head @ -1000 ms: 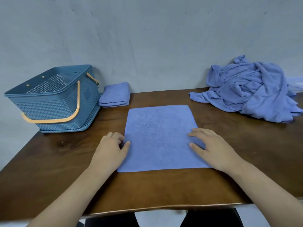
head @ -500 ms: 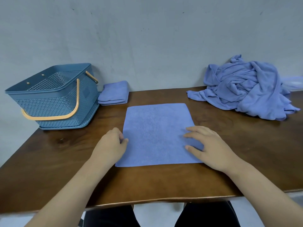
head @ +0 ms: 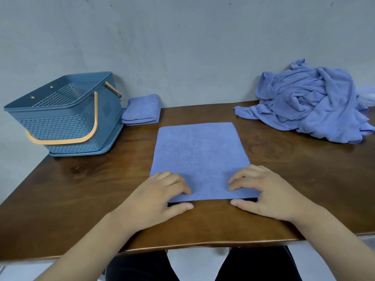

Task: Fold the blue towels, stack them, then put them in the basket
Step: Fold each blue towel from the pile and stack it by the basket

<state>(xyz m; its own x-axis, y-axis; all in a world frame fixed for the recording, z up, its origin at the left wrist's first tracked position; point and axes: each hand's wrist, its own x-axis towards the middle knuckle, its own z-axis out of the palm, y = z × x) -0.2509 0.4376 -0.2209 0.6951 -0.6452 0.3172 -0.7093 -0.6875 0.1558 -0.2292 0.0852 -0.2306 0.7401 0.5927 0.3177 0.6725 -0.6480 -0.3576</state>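
Observation:
A blue towel (head: 197,157) lies spread flat on the middle of the wooden table (head: 81,189). My left hand (head: 160,197) pinches its near left corner, fingers on top and thumb at the edge. My right hand (head: 265,195) pinches the near right corner the same way. The near edge looks slightly raised, with a shadow under it. One folded blue towel (head: 142,110) sits at the back by the wall, right beside the blue basket (head: 60,126) with orange handles at the far left. A heap of unfolded blue towels (head: 312,100) lies at the back right.
A grey wall runs right behind the table. The table's front edge is close to my body, with my dark-clothed legs below it. The basket stands near the table's left edge, tilted slightly.
Both hands slid from the towel's side edges toward me to its near corners and now pinch the near edge. The towel stays flat in place.

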